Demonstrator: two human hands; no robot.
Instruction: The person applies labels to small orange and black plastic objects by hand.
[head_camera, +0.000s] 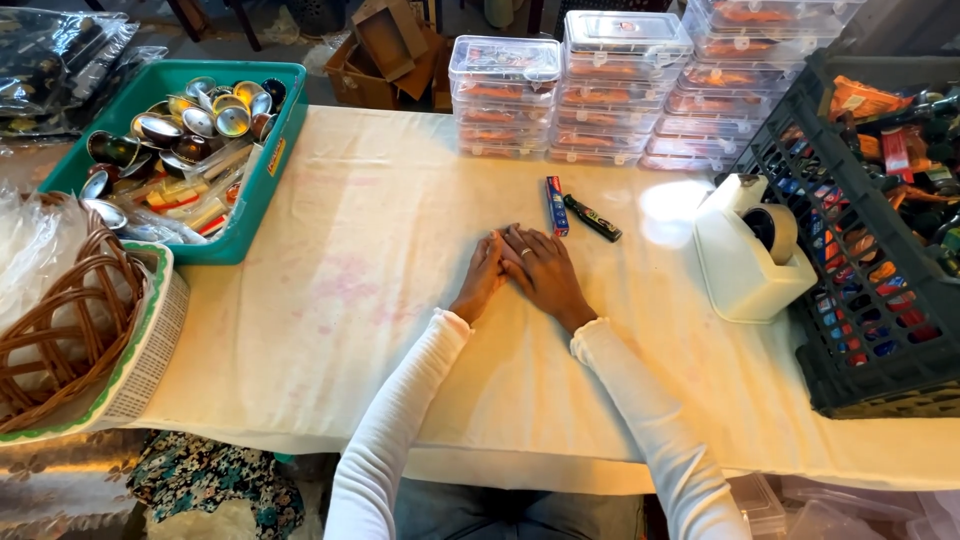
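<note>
While both lie flat and empty on the table (330, 300), left hand (482, 275) touches right hand (545, 270).

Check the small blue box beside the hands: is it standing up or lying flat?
Lying flat. The blue box rests lengthwise on the white cloth, next to a black pen-like thing, just beyond the right hand.

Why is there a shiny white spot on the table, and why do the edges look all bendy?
Head view: a bright patch of light falls on the white tablecloth beside the tape dispenser, washing out detail there; the wide lens curves the table edges and the stacked clear boxes; the hands, left hand and right hand, are sharp, with soft shadows.
</note>
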